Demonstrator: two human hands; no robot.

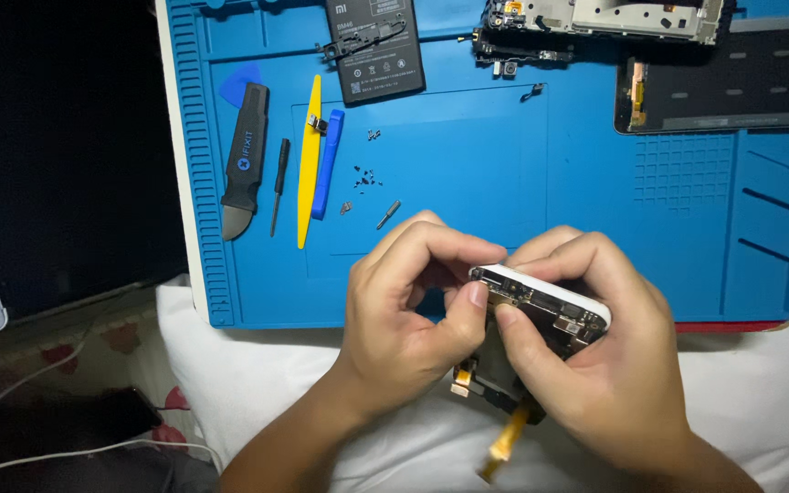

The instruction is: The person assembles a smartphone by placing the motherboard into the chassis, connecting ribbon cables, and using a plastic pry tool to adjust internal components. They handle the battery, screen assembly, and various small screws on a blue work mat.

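Observation:
Both hands hold a white-edged phone frame [550, 297] with exposed metal parts, tilted up over the near edge of the blue work mat [468, 173]. My left hand [408, 306] pinches the frame's left end between thumb and fingers. My right hand [595, 361] wraps around the frame from the right and below, thumb tip on its inner side. Orange flex cables [504, 443] hang under the frame between my wrists.
On the mat lie a black-handled metal spatula tool [244, 155], a thin screwdriver [278, 183], yellow [309, 160] and blue [327, 164] pry sticks, several tiny screws [365, 178], a black battery [376, 50], a circuit board frame [604, 18] and a dark panel [723, 78]. White cloth lies beneath.

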